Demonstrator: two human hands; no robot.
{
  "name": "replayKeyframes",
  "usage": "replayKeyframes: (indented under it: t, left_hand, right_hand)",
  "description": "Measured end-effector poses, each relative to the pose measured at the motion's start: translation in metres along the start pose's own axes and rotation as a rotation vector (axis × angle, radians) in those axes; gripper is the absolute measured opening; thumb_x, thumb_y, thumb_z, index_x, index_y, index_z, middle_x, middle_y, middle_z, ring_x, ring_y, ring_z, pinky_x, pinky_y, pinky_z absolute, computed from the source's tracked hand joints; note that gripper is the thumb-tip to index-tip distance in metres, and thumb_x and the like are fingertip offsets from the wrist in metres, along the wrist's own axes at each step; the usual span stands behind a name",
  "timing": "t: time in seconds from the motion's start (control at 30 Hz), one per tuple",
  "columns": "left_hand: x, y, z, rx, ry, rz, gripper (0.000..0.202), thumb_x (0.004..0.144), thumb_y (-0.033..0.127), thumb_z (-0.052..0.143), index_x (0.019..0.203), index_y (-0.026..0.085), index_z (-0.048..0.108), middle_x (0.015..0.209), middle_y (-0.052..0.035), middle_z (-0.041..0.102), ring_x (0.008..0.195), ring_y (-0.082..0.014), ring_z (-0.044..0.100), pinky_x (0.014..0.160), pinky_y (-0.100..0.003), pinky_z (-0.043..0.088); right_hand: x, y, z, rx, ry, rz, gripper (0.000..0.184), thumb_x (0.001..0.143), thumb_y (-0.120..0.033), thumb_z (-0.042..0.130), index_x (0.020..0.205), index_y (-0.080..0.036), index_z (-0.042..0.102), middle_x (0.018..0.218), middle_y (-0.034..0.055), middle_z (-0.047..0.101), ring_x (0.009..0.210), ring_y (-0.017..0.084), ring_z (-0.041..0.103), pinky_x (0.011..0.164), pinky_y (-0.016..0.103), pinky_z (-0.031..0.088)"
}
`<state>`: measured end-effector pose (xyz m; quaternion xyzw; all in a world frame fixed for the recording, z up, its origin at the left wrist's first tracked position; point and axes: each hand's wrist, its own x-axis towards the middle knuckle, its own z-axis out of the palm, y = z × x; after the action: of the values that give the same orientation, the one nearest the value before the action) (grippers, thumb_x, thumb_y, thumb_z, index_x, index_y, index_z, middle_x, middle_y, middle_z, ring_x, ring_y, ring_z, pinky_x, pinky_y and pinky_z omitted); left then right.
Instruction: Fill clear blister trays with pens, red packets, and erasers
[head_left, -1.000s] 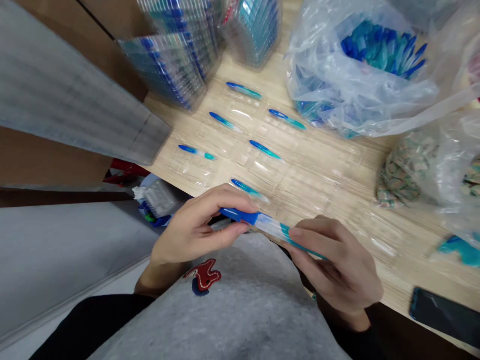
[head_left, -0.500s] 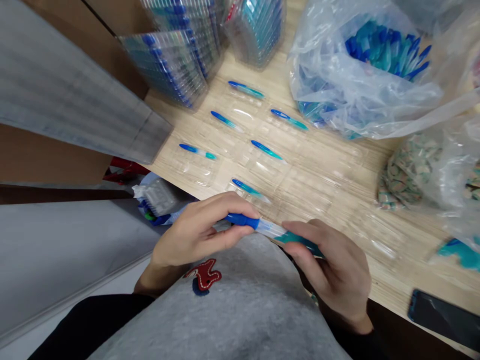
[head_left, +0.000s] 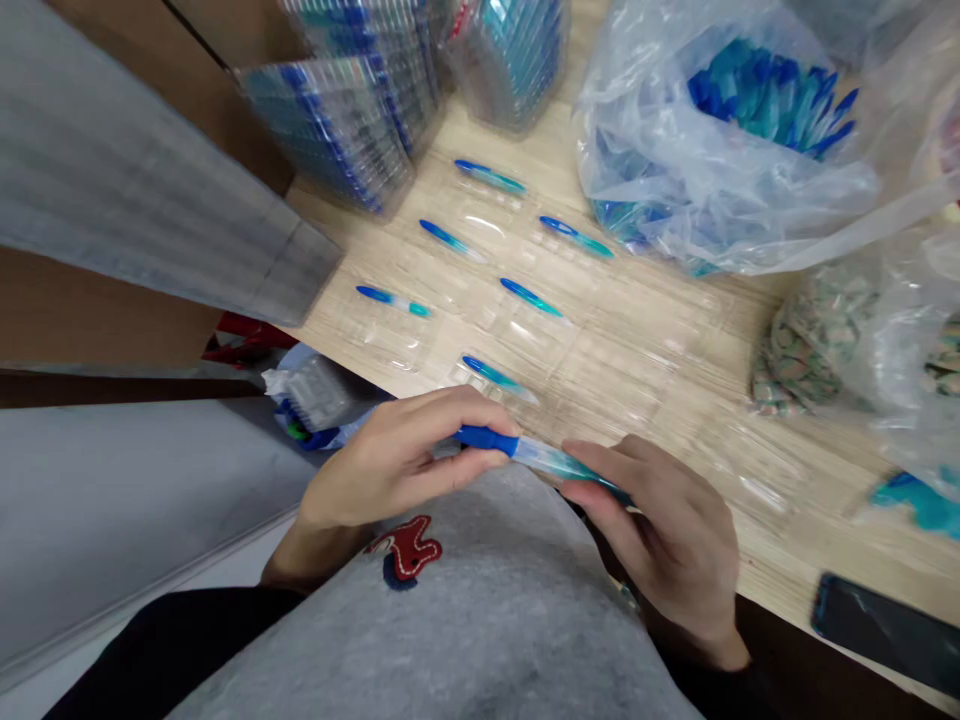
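Observation:
Both hands hold one blue, clear and teal pen [head_left: 536,456] level above my lap at the table's near edge. My left hand [head_left: 394,460] is closed on its blue end. My right hand [head_left: 664,530] pinches the teal end, which is partly hidden by the fingers. Just beyond the pen, clear plastic blister trays [head_left: 600,370] lie in rows on the wooden table [head_left: 675,330], several of them with one pen [head_left: 499,376] laid inside.
Stacks of filled clear packs [head_left: 345,110] stand at the back left. A plastic bag of blue and teal pens [head_left: 750,100] sits at the back right, a bag of small greenish pieces [head_left: 806,350] at right. A dark phone [head_left: 877,630] lies at the near right edge.
My right hand has slid slightly left along the pen, so less of the teal end shows. The left hand has stayed almost still.

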<state>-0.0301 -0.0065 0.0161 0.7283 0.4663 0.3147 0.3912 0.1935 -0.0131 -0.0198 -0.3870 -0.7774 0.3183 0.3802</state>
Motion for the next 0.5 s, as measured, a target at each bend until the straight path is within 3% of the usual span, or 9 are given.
replayKeyframes:
  t: [0.17, 0.27, 0.37, 0.5]
  left_hand:
    - [-0.003, -0.005, -0.001, 0.005, -0.050, -0.020, 0.016, 0.088, 0.021, 0.063, 0.103, 0.021, 0.067, 0.094, -0.0034, 0.073, 0.084, -0.0136, 0.069, 0.077, -0.022, 0.056]
    - [-0.004, -0.005, 0.002, 0.017, -0.106, -0.094, 0.030, 0.089, 0.025, 0.062, 0.119, 0.026, 0.064, 0.109, -0.0039, 0.072, 0.096, -0.0171, 0.069, 0.089, -0.028, 0.056]
    - [-0.002, -0.002, 0.002, -0.001, -0.147, -0.084, 0.042, 0.089, 0.024, 0.062, 0.130, 0.030, 0.058, 0.123, -0.0041, 0.067, 0.109, -0.0196, 0.066, 0.098, -0.032, 0.053]
    - [0.000, -0.003, 0.002, -0.046, -0.175, -0.077, 0.046, 0.088, 0.024, 0.062, 0.134, 0.032, 0.056, 0.122, -0.0044, 0.067, 0.111, -0.0217, 0.064, 0.099, -0.035, 0.053]
  right_hand:
    - [-0.001, 0.006, 0.005, -0.017, 0.019, -0.120, 0.033, 0.087, -0.012, 0.063, 0.118, -0.020, 0.061, 0.085, 0.0028, 0.065, 0.072, 0.013, 0.059, 0.060, 0.026, 0.049]
    - [-0.002, 0.007, 0.007, -0.042, 0.037, -0.152, 0.037, 0.086, -0.011, 0.064, 0.121, -0.022, 0.060, 0.092, 0.0036, 0.065, 0.076, 0.014, 0.058, 0.062, 0.027, 0.050]
    - [-0.003, 0.007, 0.008, -0.045, 0.028, -0.171, 0.046, 0.085, -0.008, 0.064, 0.128, -0.024, 0.056, 0.094, 0.0035, 0.064, 0.078, 0.014, 0.057, 0.064, 0.028, 0.050]
    - [-0.003, 0.010, 0.011, -0.003, 0.021, -0.185, 0.049, 0.085, -0.007, 0.064, 0.130, -0.025, 0.055, 0.092, 0.0029, 0.062, 0.076, 0.013, 0.054, 0.063, 0.028, 0.050]
